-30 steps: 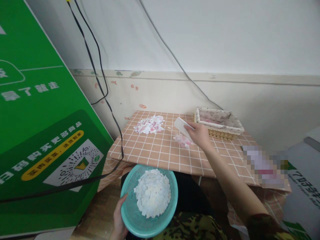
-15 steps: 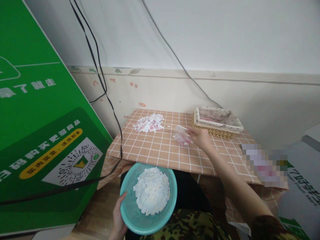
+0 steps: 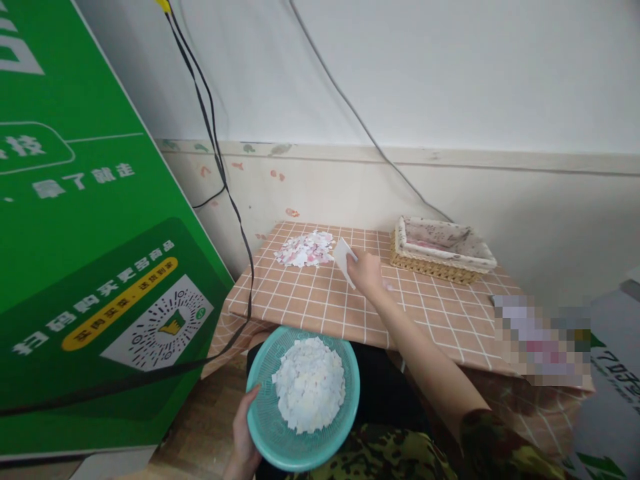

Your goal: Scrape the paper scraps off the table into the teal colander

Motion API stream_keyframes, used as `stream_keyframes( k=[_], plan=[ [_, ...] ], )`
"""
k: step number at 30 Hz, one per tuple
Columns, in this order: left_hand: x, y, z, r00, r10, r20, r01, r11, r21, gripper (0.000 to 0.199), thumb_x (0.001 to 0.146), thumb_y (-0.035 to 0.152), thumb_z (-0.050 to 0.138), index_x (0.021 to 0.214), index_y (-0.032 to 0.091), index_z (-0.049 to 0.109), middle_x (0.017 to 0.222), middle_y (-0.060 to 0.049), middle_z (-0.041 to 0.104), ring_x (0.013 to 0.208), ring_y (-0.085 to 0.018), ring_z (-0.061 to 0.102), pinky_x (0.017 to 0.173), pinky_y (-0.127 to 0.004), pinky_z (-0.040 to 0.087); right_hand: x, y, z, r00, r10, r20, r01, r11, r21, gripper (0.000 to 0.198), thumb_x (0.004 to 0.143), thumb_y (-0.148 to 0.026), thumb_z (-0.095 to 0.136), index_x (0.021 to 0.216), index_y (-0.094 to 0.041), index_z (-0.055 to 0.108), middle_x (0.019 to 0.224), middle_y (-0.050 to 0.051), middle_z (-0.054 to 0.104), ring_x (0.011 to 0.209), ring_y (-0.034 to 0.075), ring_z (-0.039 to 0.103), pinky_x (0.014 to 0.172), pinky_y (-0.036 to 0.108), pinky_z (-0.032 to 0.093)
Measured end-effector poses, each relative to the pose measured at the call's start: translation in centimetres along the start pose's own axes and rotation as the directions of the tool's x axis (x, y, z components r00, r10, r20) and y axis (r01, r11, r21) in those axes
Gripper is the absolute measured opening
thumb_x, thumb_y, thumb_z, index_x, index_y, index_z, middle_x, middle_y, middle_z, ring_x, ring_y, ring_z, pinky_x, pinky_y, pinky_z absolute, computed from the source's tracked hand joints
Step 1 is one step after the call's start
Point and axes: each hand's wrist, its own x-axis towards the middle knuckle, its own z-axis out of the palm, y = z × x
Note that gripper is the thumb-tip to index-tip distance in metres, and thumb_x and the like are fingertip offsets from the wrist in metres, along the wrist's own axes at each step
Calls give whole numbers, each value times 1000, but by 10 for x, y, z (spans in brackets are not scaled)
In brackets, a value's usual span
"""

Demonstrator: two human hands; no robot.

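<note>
My left hand [image 3: 245, 430] is closed on the left rim of a teal plastic colander [image 3: 267, 433], which sits over my lap at the table's front edge. White flakes like torn paper scraps [image 3: 310, 383] are heaped in it. Over the table, my right hand [image 3: 367, 272] pinches a flat white card-like piece [image 3: 343, 259], tilted, its left edge close to a pile of white and pink scraps [image 3: 306, 249]. A few pinkish pieces [image 3: 388, 285] show beside the right wrist, mostly hidden by it.
A wicker basket [image 3: 435, 267] with a cloth lining stands at the table's back right. The table wears a brown checked cloth [image 3: 320, 307]. A black cable [image 3: 245, 233] hangs across its left side, near a green printed panel [image 3: 115, 280]. A blurred patch [image 3: 540, 343] covers the right corner.
My right hand has moved left with the white piece, from the loose pinkish pieces toward the scrap pile. My left hand keeps its hold on the colander. The view has shifted slightly.
</note>
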Motion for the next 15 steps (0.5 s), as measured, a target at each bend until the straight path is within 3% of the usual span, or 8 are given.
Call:
stream_keyframes(
  k=[6,10,15],
  plan=[
    [1,0,-1,999,-35,9,35,999,12,16,69,22,63,81,13,69,68,-7,74,62,-24,68,71,-41,54,29,-5,-1,995,-84,59,88,995,-53,31,87,-29,40,98,-22,68,86,11,70,80,22,63,65,27,36],
    [-1,1,1,999,-52,9,52,999,5,18,69,22,63,83,12,70,71,-8,74,70,-26,69,73,-41,53,36,0,-7,986,-129,102,130,992,-1,27,83,-28,47,95,-22,70,88,9,70,82,21,62,67,26,37],
    [-3,3,4,1000,-12,-26,12,1000,-1,14,68,19,63,78,13,70,66,-6,73,72,-26,69,75,-40,53,39,1,-13,983,-167,72,164,985,49,28,80,-26,48,94,-19,71,87,9,71,80,21,62,67,26,38]
  ],
)
